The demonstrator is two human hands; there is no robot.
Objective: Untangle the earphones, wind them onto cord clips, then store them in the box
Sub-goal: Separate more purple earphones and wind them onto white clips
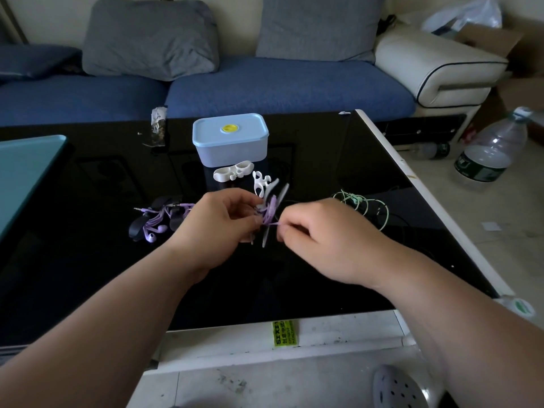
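Left hand point(223, 222), right hand point(321, 231) on purple earphones point(269, 214), mid table point(88, 260).

Glossy black table point(338, 160), matt plastic box point(232, 151).

The left forearm point(117, 322), at the lower left of the frame, and the right forearm point(447, 301), at the lower right, were bare up to the frame's edge. The left grip point(223, 225) and the right grip point(326, 234) were bare as well. At the bottom right sat a pale lilac clog point(397, 390) with round holes.
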